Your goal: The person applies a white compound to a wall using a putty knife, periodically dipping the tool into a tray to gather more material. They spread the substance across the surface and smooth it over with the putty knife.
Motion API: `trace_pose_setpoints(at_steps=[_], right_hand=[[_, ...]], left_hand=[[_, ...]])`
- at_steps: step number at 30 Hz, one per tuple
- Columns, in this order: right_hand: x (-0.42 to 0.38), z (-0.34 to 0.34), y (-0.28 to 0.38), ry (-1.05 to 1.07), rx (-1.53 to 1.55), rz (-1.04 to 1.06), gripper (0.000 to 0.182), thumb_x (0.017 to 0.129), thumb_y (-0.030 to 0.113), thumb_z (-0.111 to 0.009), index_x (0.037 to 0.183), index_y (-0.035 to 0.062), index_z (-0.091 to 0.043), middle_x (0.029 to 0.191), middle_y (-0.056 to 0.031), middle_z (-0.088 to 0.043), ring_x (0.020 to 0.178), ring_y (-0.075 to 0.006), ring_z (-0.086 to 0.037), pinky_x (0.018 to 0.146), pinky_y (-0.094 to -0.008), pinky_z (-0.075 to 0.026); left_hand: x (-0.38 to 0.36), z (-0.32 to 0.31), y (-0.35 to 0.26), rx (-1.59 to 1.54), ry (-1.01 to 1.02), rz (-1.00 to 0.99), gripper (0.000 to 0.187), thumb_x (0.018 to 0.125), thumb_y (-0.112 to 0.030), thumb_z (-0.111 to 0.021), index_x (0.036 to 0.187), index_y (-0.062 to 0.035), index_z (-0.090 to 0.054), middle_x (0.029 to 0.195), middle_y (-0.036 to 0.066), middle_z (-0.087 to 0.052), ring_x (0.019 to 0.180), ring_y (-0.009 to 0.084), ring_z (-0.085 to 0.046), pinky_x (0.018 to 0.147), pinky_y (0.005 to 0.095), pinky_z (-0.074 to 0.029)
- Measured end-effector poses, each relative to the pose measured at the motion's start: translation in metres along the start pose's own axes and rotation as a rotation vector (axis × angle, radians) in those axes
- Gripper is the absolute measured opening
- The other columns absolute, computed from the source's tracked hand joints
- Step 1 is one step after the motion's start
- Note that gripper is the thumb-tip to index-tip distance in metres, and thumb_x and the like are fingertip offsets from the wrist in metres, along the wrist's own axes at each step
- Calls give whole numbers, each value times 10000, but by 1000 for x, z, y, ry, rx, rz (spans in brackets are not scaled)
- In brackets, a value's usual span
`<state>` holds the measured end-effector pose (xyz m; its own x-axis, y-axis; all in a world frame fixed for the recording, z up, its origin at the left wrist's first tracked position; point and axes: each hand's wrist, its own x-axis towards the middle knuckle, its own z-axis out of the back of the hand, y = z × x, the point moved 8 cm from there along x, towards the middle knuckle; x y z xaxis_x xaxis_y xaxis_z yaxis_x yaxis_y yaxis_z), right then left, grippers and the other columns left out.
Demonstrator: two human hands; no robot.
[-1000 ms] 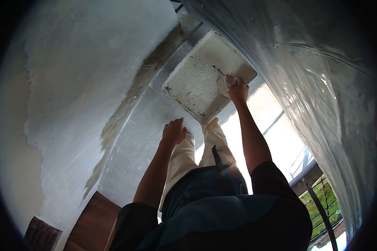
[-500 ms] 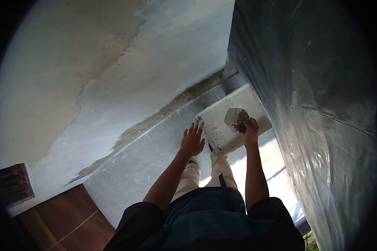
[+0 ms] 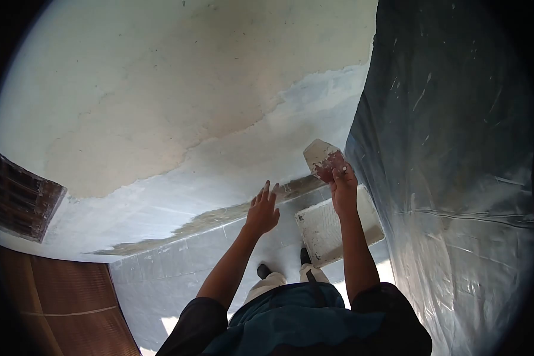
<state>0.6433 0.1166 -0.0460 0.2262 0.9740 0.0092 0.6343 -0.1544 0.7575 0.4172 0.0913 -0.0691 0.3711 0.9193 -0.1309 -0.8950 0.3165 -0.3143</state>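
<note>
My right hand (image 3: 343,180) grips a flat scraper (image 3: 323,159) with a reddish-brown, paint-stained body and a whitish coated end. It is raised in front of the lower right part of the wall (image 3: 219,101), above the tray; whether it touches the wall I cannot tell. My left hand (image 3: 263,209) is empty, its fingers spread, near the wall's bottom edge. A rectangular white tray (image 3: 320,228), smeared with pale material, lies on the floor beyond my feet, partly hidden by my right forearm.
Clear and dark plastic sheeting (image 3: 457,207) hangs along the right side. Grey covering (image 3: 172,279) lies on the floor by the wall. At the left are a brown vent grille (image 3: 24,196) and brown panels (image 3: 71,296). My dark shoes (image 3: 264,271) stand near the tray.
My right hand has lifted the scraper from over the tray toward the wall. The view has tilted up, showing more wall. My left hand has moved away from the tray's edge.
</note>
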Motion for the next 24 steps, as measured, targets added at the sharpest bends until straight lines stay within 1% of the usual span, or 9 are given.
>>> trace_pose_setpoints(at_steps=[2,5,7,10,11,13,14,20,24], right_hand=[[17,-25,16,-5,-145,123,296,977,90,-493,1246,-33,-487,1117,-102,-617,1029,-126,-572,895,-261,-443],[27,-69,48,27,-363,296,296,973,90,-504,1249,-16,-496,1160,-88,-602,1042,-154,-579,934,-268,-428],[31,-83,58,-4,-445,405,294,971,93,-499,1240,-26,-501,1096,-104,-638,971,-155,-602,874,-263,-451],[28,-110,73,43,-809,640,312,911,-53,-443,1207,-27,-538,1163,-210,-620,1064,-332,-629,881,-367,-505],[34,-112,72,49,-803,646,312,911,-53,-443,1207,-27,-538,1163,-210,-620,1064,-332,-629,881,-367,-505],[29,-128,78,111,-873,929,281,941,-32,-420,1199,-50,-529,1134,-195,-641,1085,-303,-628,925,-354,-499],[30,-130,79,126,-874,940,315,913,-73,-412,1201,-47,-537,1183,-195,-618,1143,-334,-590,997,-409,-466],[32,-139,55,216,-1126,1137,500,767,-101,-508,1250,21,-551,1282,-157,-564,1253,-360,-489,1064,-503,-387],[40,-134,29,150,-1240,1178,458,796,-55,-538,1224,89,-610,1301,-119,-560,1294,-336,-449,1037,-526,-396]], left_hand=[[5,26,1,42,-97,-21,762,817,-149,-605,1472,-85,-222,1535,207,-157,1399,381,-224,1121,504,-255],[11,66,-11,230,-224,-89,753,808,-119,-592,1471,-95,-235,1544,200,-137,1428,364,-157,1141,517,-196],[17,80,-10,234,-247,-90,751,800,-94,-579,1473,-105,-244,1555,183,-119,1446,347,-104,1155,520,-145],[25,95,-8,368,-298,-121,745,797,-83,-564,1474,-107,-252,1565,156,-122,1449,342,-104,1160,522,-118],[27,98,-7,409,-310,-132,744,794,-82,-555,1475,-105,-256,1567,144,-129,1450,340,-103,1160,528,-107],[31,103,-3,456,-326,-137,742,791,-81,-547,1475,-102,-259,1569,132,-136,1452,338,-101,1160,535,-96],[33,105,0,463,-332,-129,742,789,-83,-541,1475,-98,-260,1569,128,-144,1452,339,-101,1158,541,-92],[36,112,10,468,-386,-60,744,771,-80,-545,1471,-122,-297,1567,74,-191,1453,295,-138,1162,531,-102],[39,109,20,478,-373,-33,744,773,-90,-542,1474,-131,-295,1566,54,-201,1451,301,-142,1154,556,-99]])
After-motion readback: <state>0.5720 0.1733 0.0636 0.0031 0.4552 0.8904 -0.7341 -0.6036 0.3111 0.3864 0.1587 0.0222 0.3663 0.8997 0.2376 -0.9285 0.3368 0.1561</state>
